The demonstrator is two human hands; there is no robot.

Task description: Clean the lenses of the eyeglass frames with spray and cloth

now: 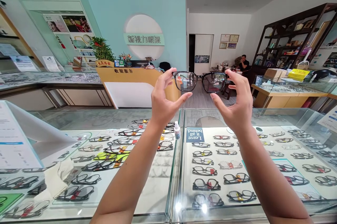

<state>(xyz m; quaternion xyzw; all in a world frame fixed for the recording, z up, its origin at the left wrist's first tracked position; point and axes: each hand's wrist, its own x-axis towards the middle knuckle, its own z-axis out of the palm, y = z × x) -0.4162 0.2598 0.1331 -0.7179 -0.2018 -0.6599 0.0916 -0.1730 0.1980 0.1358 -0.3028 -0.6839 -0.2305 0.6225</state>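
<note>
Forearms (pixel 134 168) stretch forward, raised; left hand (pixel 165 98) and right hand (pixel 240 100) grip black-framed glasses (pixel 214 83).

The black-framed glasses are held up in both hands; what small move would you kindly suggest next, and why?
Perhaps tilt the black-framed glasses slightly to check the lenses: the left hand and right hand hold opposite ends, and both lenses face the camera, raised above the glass counter.

Forearms (pixel 131 171) cut by bottom edge; folded sign (pixel 16 140) by left; certificates' (pixel 233 38) text too small.
</note>
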